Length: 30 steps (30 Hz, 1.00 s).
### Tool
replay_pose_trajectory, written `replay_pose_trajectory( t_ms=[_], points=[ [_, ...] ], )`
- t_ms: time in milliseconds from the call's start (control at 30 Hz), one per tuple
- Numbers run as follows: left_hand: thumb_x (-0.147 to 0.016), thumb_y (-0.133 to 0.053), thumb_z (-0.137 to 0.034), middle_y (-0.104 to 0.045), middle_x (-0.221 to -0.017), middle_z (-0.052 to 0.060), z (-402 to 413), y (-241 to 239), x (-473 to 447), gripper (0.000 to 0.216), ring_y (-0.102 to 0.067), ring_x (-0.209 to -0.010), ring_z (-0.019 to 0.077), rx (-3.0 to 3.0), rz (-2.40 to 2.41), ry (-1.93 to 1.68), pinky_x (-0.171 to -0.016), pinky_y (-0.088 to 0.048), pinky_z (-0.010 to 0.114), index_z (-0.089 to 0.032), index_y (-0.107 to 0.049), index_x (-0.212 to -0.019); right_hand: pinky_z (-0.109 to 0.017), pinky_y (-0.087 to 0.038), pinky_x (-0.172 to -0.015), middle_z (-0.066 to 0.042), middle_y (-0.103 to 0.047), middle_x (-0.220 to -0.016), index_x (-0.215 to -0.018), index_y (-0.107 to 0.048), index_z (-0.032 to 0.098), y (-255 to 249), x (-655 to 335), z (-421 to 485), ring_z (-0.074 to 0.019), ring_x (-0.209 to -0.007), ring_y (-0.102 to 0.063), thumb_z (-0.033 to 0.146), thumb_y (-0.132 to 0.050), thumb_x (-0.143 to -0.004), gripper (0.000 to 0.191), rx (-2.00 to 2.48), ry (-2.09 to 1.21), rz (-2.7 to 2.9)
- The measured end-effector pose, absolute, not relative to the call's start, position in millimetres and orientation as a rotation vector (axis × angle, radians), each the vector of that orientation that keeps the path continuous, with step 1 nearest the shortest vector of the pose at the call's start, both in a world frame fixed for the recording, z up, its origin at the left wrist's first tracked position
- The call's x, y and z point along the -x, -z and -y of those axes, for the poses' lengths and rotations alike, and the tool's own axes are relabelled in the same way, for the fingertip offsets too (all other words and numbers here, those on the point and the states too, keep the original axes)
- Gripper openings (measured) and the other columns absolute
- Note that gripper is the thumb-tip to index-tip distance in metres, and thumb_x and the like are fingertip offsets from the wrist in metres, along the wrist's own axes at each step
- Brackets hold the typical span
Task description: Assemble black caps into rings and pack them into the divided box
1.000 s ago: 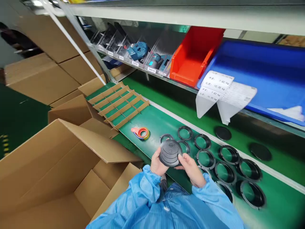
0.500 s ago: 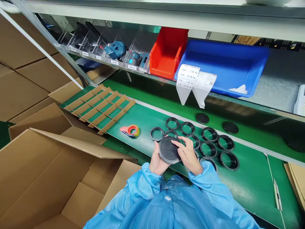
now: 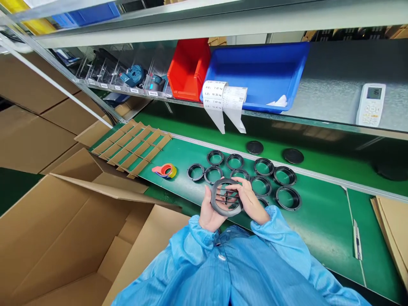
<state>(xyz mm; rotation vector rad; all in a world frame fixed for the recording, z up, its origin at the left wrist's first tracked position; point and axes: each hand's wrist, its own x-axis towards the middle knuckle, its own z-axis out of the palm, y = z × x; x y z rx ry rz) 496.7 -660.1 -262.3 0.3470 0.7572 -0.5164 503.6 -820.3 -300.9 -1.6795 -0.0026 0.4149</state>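
Since the earlier frame, the round black vent cover (image 3: 225, 196) has been turned over: its ribbed inner side now faces the camera where the closed face showed before. Left hand (image 3: 211, 211) grips its left rim with fingers curled; right hand (image 3: 249, 200) pinches the right rim. It is held above the green bench (image 3: 321, 216), just in front of the black rings (image 3: 260, 185). Risk: a slack rim hold could drop it onto those rings. Paper labels (image 3: 219, 95) on the blue tray (image 3: 258, 70) read "10.35 kg"; other writing is illegible.
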Motion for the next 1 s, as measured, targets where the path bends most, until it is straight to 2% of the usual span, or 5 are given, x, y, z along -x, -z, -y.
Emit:
replay_pose_trajectory(
  t_ms=[367,600,667,800,1000],
  points=[
    [-0.092,-0.035,-0.075,-0.059,-0.131,0.022,677,260,-494,0.081,-0.056,-0.121,0.037,-0.26,-0.869,0.568,-0.109,-0.036,0.064,-0.008,-0.056,-0.133,-0.048,-0.032,-0.118,-0.009,-0.047,-0.138,-0.126,-0.067,0.026,322,-493,835,-0.0238,-0.132,-0.043,0.057,-0.016,-0.104,0.063,1.531,-0.49,-0.035],
    [-0.097,-0.041,-0.066,-0.071,-0.106,0.013,640,294,-481,0.062,-0.065,-0.11,0.0266,-0.302,-1.09,0.422,-0.109,-0.044,0.042,-0.011,-0.068,-0.11,-0.057,-0.023,-0.121,-0.015,-0.034,-0.155,-0.149,-0.046,0.018,347,-481,804,-0.0338,-0.145,-0.023,0.056,-0.043,-0.099,0.063,1.985,-0.55,0.762],
    [-0.095,-0.046,-0.066,-0.071,-0.109,0.015,627,305,-477,0.062,-0.062,-0.116,0.0305,-0.296,-1.119,0.447,-0.109,-0.044,0.045,-0.011,-0.066,-0.114,-0.058,-0.022,-0.121,-0.017,-0.022,-0.16,-0.151,-0.043,0.018,358,-491,786,-0.0366,-0.148,-0.016,0.057,-0.055,-0.094,0.07,1.974,-0.67,0.855],
    [-0.093,-0.053,-0.061,-0.066,-0.122,0.016,597,320,-487,0.061,-0.057,-0.124,0.0333,-0.3,-1.051,0.355,-0.113,-0.04,0.047,-0.014,-0.058,-0.132,-0.058,-0.022,-0.119,-0.021,-0.01,-0.162,-0.16,-0.015,0.02,381,-525,729,-0.0402,-0.15,-0.011,0.06,-0.079,-0.07,0.118,1.832,-1.042,0.884],
    [-0.091,-0.04,-0.075,-0.058,-0.135,0.012,521,349,-514,0.069,-0.044,-0.137,0.0323,-0.472,-1.356,0.315,-0.113,-0.028,0.066,-0.032,-0.043,-0.145,-0.054,-0.035,-0.108,-0.021,-0.03,-0.152,-0.157,-0.027,0.023,431,-589,627,-0.0381,-0.138,-0.031,0.054,-0.078,-0.069,0.107,2.223,-0.901,0.67]
  ],
)
